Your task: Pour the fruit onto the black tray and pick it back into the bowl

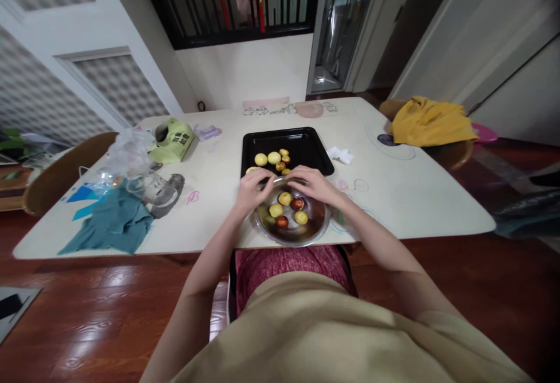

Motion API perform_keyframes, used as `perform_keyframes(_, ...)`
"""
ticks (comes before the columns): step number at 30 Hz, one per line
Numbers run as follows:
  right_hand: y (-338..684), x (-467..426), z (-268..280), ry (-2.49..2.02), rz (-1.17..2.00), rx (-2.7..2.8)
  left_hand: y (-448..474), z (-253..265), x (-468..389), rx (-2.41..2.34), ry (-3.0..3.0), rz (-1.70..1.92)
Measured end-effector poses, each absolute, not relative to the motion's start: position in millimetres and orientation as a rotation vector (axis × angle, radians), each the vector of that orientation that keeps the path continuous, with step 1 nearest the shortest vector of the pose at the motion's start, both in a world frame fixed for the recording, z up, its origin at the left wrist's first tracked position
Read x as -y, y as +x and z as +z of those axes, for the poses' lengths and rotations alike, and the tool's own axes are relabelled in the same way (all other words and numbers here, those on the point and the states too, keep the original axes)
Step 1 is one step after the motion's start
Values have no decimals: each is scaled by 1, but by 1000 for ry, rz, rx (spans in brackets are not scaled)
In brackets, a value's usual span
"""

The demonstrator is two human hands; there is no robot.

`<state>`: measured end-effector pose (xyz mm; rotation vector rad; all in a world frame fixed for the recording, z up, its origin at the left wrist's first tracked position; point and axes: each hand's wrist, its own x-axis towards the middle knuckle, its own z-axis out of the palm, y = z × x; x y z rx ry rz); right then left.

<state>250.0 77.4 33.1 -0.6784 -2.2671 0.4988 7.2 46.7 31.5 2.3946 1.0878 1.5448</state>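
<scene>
A shiny metal bowl [321,225] sits at the table's near edge, with several yellow-green and red-brown small round fruits, like jujubes [301,217], inside. My left hand [256,189] is curled at its far left rim, thumb on the inner side and fingers beyond. Across from it, my right hand [315,185] bends the same way at the far right rim, fingertips close to the left ones. Just beyond the bowl lies a black baking tray [301,138], with more such fruits [274,158] grouped near its front left. My hands and the bowl cover part of the tray's near edge.
Crumpled white tissue [341,155] lies right of the tray. At left are a teal cloth [116,220], clear plastic bags [131,150] and a light green printed package [175,141]. A yellow garment [431,122] hangs over a chair at right.
</scene>
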Motion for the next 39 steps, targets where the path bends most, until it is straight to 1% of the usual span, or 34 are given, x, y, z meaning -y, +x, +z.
perform_keyframes(4, 263, -93, 30, -788, 362, 2154, -6, 32, -58, -1302, 2268, 1674)
perform_keyframes(8, 271, -110, 22, -845, 301, 2155, -17, 31, -66, -1376, 2191, 1714)
perform_keyframes(19, 262, -136, 8, -850, 535, 2487, -10, 28, -65, -1320, 2308, 1681)
perform_keyframes(25, 269, -146, -2, -918, 398, 2420, -9, 29, -64, -1274, 2340, 1687)
perform_keyframes(39, 294, -161, -7, -1167, 449, 2202, -8, 27, -65, -1238, 2365, 1679)
